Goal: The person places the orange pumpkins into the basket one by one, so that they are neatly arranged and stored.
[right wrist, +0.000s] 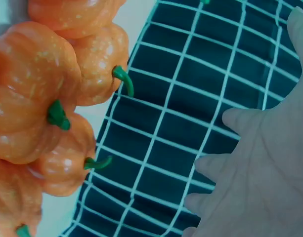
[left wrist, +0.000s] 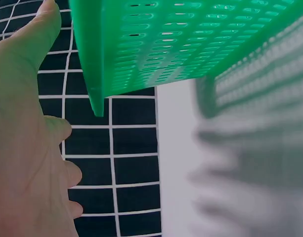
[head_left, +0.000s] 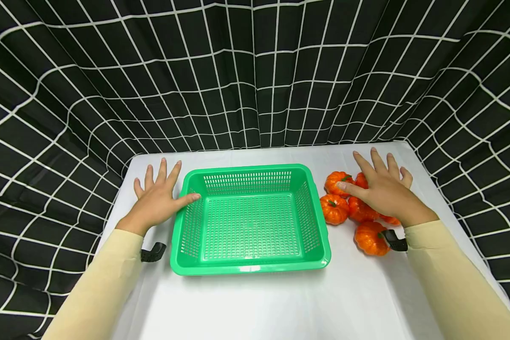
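Note:
A green plastic basket (head_left: 250, 269) with perforated walls and floor stands on the white table, nothing inside it. My left hand (head_left: 155, 198) is spread at its left side, the thumb overlapping the rim in the head view. In the left wrist view that hand (left wrist: 27, 118) shows its palm beside the basket wall (left wrist: 161, 44). Over the group of small orange pumpkins (head_left: 334, 209) on the right, my right hand (head_left: 384, 189) is spread with straight fingers and holds nothing. Green-stemmed pumpkins (right wrist: 32, 89) fill the left of the right wrist view, apart from the palm (right wrist: 260, 168).
The white tabletop (head_left: 255, 307) runs along the front of the basket. Black cloth with a white grid (head_left: 255, 71) hangs behind the table and at both sides. A dark wrist device (head_left: 154, 252) sits under the left cuff, another (head_left: 395, 241) by the right.

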The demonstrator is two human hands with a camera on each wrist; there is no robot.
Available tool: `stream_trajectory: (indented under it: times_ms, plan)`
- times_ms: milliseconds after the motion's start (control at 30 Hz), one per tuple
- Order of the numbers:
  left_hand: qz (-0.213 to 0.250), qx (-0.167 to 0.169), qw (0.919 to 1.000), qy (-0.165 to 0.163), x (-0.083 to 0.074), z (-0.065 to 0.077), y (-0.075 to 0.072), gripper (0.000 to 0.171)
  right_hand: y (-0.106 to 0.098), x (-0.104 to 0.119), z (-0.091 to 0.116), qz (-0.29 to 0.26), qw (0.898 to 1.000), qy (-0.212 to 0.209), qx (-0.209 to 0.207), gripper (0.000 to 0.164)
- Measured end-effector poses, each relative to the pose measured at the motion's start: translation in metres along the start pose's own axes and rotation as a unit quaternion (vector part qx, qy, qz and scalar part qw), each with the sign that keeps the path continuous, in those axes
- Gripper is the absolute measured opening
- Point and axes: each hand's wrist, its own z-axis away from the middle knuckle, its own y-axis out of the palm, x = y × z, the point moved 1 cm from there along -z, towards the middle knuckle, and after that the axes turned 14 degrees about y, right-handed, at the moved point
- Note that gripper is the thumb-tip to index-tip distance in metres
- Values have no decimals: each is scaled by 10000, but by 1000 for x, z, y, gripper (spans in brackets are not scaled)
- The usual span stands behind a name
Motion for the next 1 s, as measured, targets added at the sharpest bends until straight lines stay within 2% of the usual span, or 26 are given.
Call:
stream_trajectory:
  times_ms: [433,533,600,700,867,933,967,1000]
  plan:
    - [1015,-206,9944,-223,17,2,15,111,3,-28,21,-772,9966,125,-277,101]
    - [1379,-461,9891,-222,22,4,21,105,7,-35,27,-958,9948,159,-314,98]
    - [1760,-707,9817,-196,25,6,24,99,10,-41,32,-1128,9929,169,-340,96]
    - [2441,-1147,9628,-135,29,7,31,90,15,-49,39,-1464,9884,113,-389,91]
    - [3474,-1794,9204,-16,32,11,43,78,21,-60,49,-2144,9754,-177,-475,82]
    - [3939,-1916,8989,4,33,14,49,74,24,-64,53,-2435,9677,-385,-532,80]
    - [4195,-1958,8864,10,32,15,52,73,26,-66,54,-2558,9640,-461,-556,79]
    - [4501,-1996,8704,12,32,16,55,71,28,-68,56,-2685,9599,-544,-590,78]
